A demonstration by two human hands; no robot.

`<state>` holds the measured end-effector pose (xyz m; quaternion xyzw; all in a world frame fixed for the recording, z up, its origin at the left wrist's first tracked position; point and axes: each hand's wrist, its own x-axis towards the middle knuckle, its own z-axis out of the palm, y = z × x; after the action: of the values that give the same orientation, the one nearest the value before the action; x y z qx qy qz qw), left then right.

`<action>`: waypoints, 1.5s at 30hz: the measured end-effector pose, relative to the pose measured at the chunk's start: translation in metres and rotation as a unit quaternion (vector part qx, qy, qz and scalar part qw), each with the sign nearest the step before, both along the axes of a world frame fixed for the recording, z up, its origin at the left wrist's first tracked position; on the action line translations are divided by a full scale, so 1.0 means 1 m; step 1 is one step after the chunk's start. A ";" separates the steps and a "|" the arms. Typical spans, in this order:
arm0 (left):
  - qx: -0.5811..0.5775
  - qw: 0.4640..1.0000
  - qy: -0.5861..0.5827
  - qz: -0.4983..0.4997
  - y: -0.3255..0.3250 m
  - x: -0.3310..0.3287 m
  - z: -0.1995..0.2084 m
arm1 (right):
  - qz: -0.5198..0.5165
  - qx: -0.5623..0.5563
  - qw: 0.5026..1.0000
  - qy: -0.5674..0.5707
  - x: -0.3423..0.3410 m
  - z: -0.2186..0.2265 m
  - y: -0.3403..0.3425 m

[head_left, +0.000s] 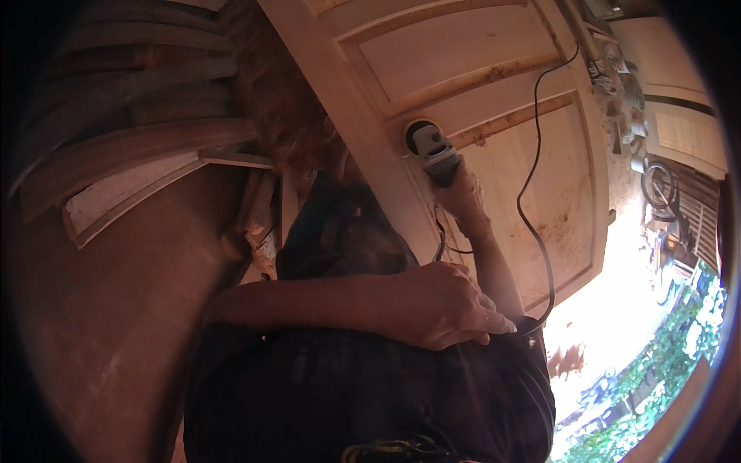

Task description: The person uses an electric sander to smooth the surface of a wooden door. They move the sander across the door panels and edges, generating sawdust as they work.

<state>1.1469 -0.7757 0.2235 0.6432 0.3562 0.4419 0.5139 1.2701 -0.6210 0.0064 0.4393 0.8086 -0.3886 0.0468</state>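
Note:
My right hand (465, 202) is wrapped around the body of an angle grinder (441, 164), grey with a dark grip. Its round disc (421, 137) rests on or just above a frame rail of a pale wooden panel door (525, 185); contact cannot be told. Across my front lies my left forearm. My left hand (451, 309) is beside my right upper arm, index finger stretched out and the other fingers partly curled, with nothing visible in it. A dark power cord (527, 193) runs over the door and down past my right arm, close to the left fingertips.
Curved wooden pieces (139, 154) are stacked at the left, above a brown floor (131, 309). Offcuts (262, 216) lie near my legs. Another panel door (687, 131) and a wheel (661, 189) stand at the far right, beside a bright opening with greenery.

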 end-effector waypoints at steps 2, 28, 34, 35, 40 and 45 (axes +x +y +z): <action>0.020 1.000 0.008 0.001 0.000 0.005 -0.003 | -0.015 0.032 0.999 0.025 0.014 -0.014 0.016; -0.015 0.999 -0.039 -0.010 0.006 -0.042 0.009 | -0.076 -0.021 0.995 0.064 -0.008 -0.023 0.033; 0.039 0.995 -0.091 0.005 0.010 -0.086 0.012 | -0.121 -0.042 0.987 0.097 -0.042 -0.012 0.073; 0.051 0.995 -0.089 0.009 0.013 -0.097 0.016 | -0.114 -0.043 0.983 0.137 -0.063 -0.012 0.072; 0.058 0.994 -0.093 0.007 0.024 -0.147 0.018 | -0.017 0.006 0.991 0.129 -0.195 0.024 0.057; 0.050 0.997 -0.060 0.016 0.037 -0.193 0.025 | 0.077 0.026 0.993 0.085 -0.280 0.011 0.063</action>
<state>0.9543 -0.7388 0.2482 0.6351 0.3124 0.5048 0.4942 0.9903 -0.5583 0.0174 0.3420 0.8508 -0.3990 -0.0035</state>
